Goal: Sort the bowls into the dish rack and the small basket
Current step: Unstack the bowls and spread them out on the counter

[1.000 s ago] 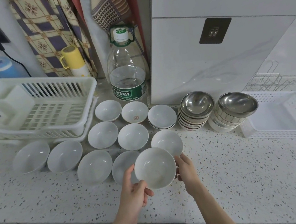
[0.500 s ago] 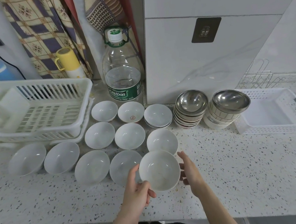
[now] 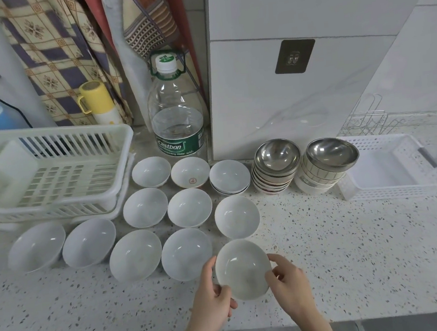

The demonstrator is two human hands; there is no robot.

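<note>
- White bowl [image 3: 242,269] at the near counter edge, upright, pinched by both hands: left hand [image 3: 212,300] on left rim, right hand [image 3: 289,284] on right rim.
- Dish rack [image 3: 50,166] far left, small basket [image 3: 396,171] far right; left hand is rack-side.

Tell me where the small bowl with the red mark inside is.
The small white bowl with the red mark sits in the back row, middle, before the clear water bottle.
</note>
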